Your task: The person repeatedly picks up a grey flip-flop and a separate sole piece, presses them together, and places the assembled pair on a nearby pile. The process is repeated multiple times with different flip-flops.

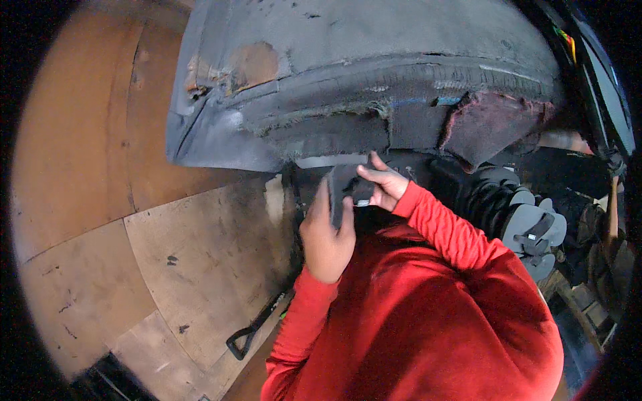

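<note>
A dark grey sandal (345, 178) with a black strap is held up in front of the red-sleeved body, close to the padded edge of a worn grey work surface (401, 33). My left hand (328, 237) grips its near left side, thumb apart from the fingers and bent around the sole. My right hand (386, 186) pinches the right side, with the thumb lying over the top. A small whitish patch shows by the right fingers. Part of the sandal is hidden behind both hands.
To the right is a pile of grey sandals (535, 230) with dark straps. A frayed dark reddish cloth (495, 127) hangs over the work surface's edge. Brown wooden panels (200, 247) fill the left, with a black handle-like loop (242, 339) beside them.
</note>
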{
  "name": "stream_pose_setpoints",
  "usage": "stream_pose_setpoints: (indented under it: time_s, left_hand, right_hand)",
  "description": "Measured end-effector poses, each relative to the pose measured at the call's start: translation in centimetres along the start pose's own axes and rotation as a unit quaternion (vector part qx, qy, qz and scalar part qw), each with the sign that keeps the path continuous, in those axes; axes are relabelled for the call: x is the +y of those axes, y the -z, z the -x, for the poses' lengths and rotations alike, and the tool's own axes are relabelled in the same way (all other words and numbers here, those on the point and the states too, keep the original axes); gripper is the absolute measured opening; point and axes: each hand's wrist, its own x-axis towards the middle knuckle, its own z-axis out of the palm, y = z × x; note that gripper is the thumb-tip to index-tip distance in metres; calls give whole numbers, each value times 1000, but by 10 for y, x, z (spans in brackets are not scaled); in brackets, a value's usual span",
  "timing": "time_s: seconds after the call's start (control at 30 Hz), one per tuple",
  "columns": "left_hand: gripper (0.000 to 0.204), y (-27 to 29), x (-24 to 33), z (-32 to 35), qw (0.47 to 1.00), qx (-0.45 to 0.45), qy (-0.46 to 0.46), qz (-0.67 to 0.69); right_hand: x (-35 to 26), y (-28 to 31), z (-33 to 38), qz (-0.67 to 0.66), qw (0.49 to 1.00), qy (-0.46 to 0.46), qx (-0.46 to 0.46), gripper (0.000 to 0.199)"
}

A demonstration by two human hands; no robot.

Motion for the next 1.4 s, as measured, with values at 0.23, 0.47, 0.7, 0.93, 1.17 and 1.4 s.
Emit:
stream_pose_setpoints:
  time_s: [0.23,0.47,0.7,0.93,1.17,1.4]
  left_hand:
    - [41,5,3,-4,998,3,53,36]
    - [44,46,25,26,998,52,-8,25]
    - [50,74,29,86,997,35,41,52]
    - [60,86,10,149,993,3,59,105]
    - [64,39,-30,35,996,2,-89,-19]
    - [43,-2,-30,-15,999,-30,-14,-41]
  right_hand:
    - [-21,-3,14,65,996,-49,36,73]
    - [-19,-54,19,86,995,-37,-48,67]
    - [7,-76,48,60,995,0,-84,68]
    - [43,-73,62,181,980,34,-74,111]
    - [10,-40,-24,23,987,51,-152,34]
    - [53,17,-34,-85,993,28,-71,45]
